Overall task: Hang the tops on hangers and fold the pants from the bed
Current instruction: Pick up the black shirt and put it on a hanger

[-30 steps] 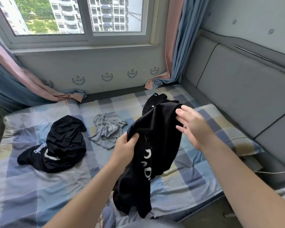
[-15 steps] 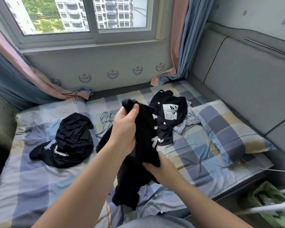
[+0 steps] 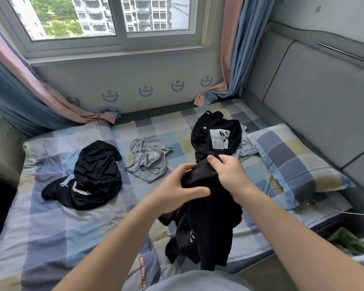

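Here both hands grip one black garment [image 3: 206,223] above the near edge of the bed [image 3: 51,227]. The left hand [image 3: 177,192] closes around its bunched upper part, thumb stretched across the front of the cloth, and the right hand [image 3: 229,175] pinches the top of the same bunch just beside it, fingers curled down over the fabric. The rest of the garment hangs loose below the hands, with small white marks showing on its lower folds; whether it is a top or pants cannot be told. On the checked sheet, a second black garment [image 3: 216,135] with a white square print lies farther back on the right, resting partly on a light grey piece [image 3: 246,145] and next to the checked pillow [image 3: 292,160]. A crumpled grey garment [image 3: 149,160] lies in the middle of the bed, and a black one with white lettering [image 3: 88,177] lies well apart on the left. A thin white cable [image 3: 332,211] trails over the bed's right edge.
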The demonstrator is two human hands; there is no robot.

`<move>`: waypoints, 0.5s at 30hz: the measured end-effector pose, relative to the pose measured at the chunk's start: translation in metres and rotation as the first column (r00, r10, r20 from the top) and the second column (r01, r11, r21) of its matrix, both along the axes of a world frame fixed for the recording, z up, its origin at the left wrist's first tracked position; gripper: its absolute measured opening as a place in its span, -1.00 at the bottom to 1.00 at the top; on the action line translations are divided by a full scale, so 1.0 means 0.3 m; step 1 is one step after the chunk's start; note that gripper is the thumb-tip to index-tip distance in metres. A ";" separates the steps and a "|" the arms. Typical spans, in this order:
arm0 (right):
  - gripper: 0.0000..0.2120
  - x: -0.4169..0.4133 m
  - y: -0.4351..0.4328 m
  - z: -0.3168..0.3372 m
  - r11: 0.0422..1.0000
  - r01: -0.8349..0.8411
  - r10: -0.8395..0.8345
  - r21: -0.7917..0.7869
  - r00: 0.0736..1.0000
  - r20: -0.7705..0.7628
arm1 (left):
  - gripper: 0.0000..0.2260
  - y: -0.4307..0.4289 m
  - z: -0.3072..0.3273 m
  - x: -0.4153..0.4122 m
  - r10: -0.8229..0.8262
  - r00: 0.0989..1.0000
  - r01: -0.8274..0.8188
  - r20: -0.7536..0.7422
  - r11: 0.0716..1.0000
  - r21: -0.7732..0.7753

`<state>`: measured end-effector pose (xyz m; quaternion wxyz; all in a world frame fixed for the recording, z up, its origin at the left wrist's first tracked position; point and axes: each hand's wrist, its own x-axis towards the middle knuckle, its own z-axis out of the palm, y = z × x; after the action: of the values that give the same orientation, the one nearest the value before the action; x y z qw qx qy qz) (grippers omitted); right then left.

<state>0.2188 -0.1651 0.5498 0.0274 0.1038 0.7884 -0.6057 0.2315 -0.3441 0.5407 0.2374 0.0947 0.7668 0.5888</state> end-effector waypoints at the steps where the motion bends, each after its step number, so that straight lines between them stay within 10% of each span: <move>1: -0.62 -0.001 -0.005 0.013 1.000 -0.005 0.006 -0.027 1.000 0.010 | -0.38 0.014 -0.017 0.007 0.004 1.000 -0.004 -0.026 1.000 0.009; 5: -0.54 -0.002 -0.003 0.065 0.988 -0.038 0.040 -0.147 0.999 0.007 | -0.81 0.049 -0.039 0.002 0.166 0.973 -0.160 -0.158 0.986 0.046; 9: -0.87 0.009 0.063 0.106 0.951 -0.027 0.028 -0.307 1.000 0.001 | -0.90 0.041 -0.019 -0.013 0.281 0.959 -0.268 -0.044 0.944 0.191; 15: -0.54 0.120 0.129 0.065 0.986 -0.152 0.141 -0.065 0.980 -0.141 | -0.86 0.029 0.036 -0.026 0.306 0.930 -0.363 0.203 0.846 0.390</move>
<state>0.2547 -0.1264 0.5692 0.0222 0.0029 0.7705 -0.6370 0.2236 -0.3354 0.5513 0.1557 -0.0311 0.6088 0.7773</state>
